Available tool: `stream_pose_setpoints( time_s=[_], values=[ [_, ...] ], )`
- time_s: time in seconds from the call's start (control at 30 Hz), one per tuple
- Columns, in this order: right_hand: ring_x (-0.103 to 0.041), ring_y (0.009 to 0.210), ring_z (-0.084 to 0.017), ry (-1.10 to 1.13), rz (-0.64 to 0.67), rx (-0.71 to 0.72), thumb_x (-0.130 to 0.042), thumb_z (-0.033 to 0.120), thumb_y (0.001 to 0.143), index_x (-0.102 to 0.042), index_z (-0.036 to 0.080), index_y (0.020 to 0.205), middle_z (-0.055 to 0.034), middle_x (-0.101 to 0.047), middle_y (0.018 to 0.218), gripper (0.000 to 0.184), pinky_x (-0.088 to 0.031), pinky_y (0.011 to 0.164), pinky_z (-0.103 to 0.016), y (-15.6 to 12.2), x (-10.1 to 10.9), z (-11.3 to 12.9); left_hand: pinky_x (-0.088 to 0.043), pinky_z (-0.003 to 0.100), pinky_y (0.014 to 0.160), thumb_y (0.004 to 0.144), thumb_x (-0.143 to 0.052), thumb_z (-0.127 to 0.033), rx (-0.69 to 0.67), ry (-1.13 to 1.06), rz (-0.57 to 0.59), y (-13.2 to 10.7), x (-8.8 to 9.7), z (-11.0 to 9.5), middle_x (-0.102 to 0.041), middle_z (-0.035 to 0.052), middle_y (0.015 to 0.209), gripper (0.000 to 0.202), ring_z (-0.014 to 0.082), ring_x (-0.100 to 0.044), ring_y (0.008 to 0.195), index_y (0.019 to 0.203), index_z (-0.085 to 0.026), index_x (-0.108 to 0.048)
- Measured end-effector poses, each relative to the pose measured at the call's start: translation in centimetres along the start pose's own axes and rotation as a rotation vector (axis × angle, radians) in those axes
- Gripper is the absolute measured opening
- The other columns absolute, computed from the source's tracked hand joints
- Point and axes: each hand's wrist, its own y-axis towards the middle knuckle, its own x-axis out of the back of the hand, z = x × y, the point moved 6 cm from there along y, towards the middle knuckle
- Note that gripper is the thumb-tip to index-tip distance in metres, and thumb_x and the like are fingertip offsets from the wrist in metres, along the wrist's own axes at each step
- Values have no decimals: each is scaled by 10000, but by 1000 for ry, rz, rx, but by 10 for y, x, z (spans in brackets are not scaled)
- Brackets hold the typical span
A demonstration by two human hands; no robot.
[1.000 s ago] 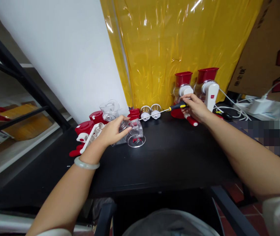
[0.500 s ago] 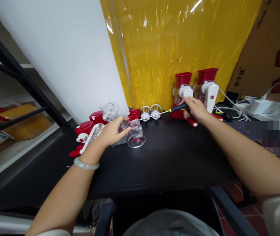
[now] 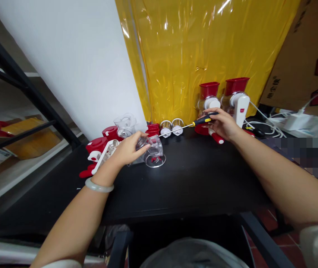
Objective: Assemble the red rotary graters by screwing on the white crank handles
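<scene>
My left hand (image 3: 126,150) is closed on a clear plastic housing (image 3: 152,152) that lies tilted on the black table (image 3: 186,178). My right hand (image 3: 222,123) grips the black-and-yellow handle of a screwdriver (image 3: 188,125). Its metal shaft points left, and the tip meets the top of the clear housing. A pale bangle sits on my left wrist. Behind my right hand stand two assembled red, white and clear rotary graters (image 3: 235,98).
Loose red and white parts (image 3: 103,147) and another clear housing (image 3: 124,124) lie left of my left hand. Two metal drum blades (image 3: 171,126) rest by the yellow plastic sheet (image 3: 203,52). White cables and a power strip (image 3: 295,121) sit at the right, under a cardboard box (image 3: 309,63).
My right hand has turned slightly on the screwdriver handle, with the fingers shifted. The left hand and the clear housing stay where they were.
</scene>
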Motion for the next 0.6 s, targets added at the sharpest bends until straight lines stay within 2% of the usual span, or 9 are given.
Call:
stream_pose_setpoints(
  time_s=[0.03, 0.1, 0.2, 0.27, 0.33, 0.43, 0.5, 0.6],
  values=[
    [-683, 785, -192, -61, -29, 24, -724, 429, 776, -649, 245, 898, -32, -696, 889, 233, -599, 648, -334, 1, 3, 0, -513, 482, 963, 931, -521, -552, 1, 0, -1, 0, 0, 0, -668, 136, 1311, 438, 323, -651, 1164, 1199, -207, -552],
    [-662, 676, -188, -186, -83, 61, -660, 591, 832, -651, 233, 831, -43, -681, 794, 358, -576, 560, -321, 3, 7, -2, -513, 481, 962, 931, -521, -551, 3, 0, -1, 0, 0, 1, -667, 136, 1312, 443, 324, -649, 1168, 1207, -206, -551],
    [-608, 524, -175, -282, -102, 65, -630, 684, 827, -646, 226, 812, -33, -628, 631, 459, -498, 441, -291, 2, 7, -5, -510, 487, 963, 928, -521, -556, -3, 1, 0, 0, 0, 1, -672, 136, 1302, 445, 326, -650, 1164, 1205, -209, -553],
    [-577, 485, -152, -280, -110, 69, -677, 632, 813, -643, 225, 819, -16, -610, 618, 409, -445, 403, -258, 2, 7, -4, -509, 488, 964, 926, -520, -560, -2, 1, -1, 0, 0, 0, -674, 137, 1299, 448, 327, -650, 1164, 1200, -207, -555],
    [-567, 498, -124, -238, -131, 73, -708, 524, 806, -641, 225, 823, -14, -633, 707, 308, -419, 397, -230, 2, 6, -2, -508, 484, 967, 927, -517, -563, 0, -1, 2, 0, 0, -1, -672, 137, 1303, 451, 327, -647, 1171, 1199, -206, -555],
    [-560, 541, -107, -121, -149, 39, -690, 345, 765, -634, 239, 860, -1, -634, 803, 154, -445, 434, -222, 2, 6, -1, -509, 478, 963, 928, -519, -563, 0, -1, 7, 0, 0, -2, -670, 136, 1308, 455, 323, -648, 1167, 1199, -200, -555],
    [-562, 578, -120, -38, -120, 20, -655, 281, 725, -622, 254, 892, 7, -614, 792, 172, -478, 478, -237, 1, 2, 0, -510, 476, 959, 928, -522, -563, -1, -2, 6, 0, 0, -2, -670, 138, 1308, 459, 322, -652, 1159, 1201, -195, -554],
    [-592, 657, -155, 22, -60, 26, -636, 292, 697, -610, 260, 891, -5, -612, 797, 198, -493, 511, -256, -1, -3, 3, -508, 478, 965, 928, -523, -565, -5, -4, 3, 1, 0, 0, -670, 137, 1312, 457, 325, -649, 1166, 1205, -202, -554]
  ],
)
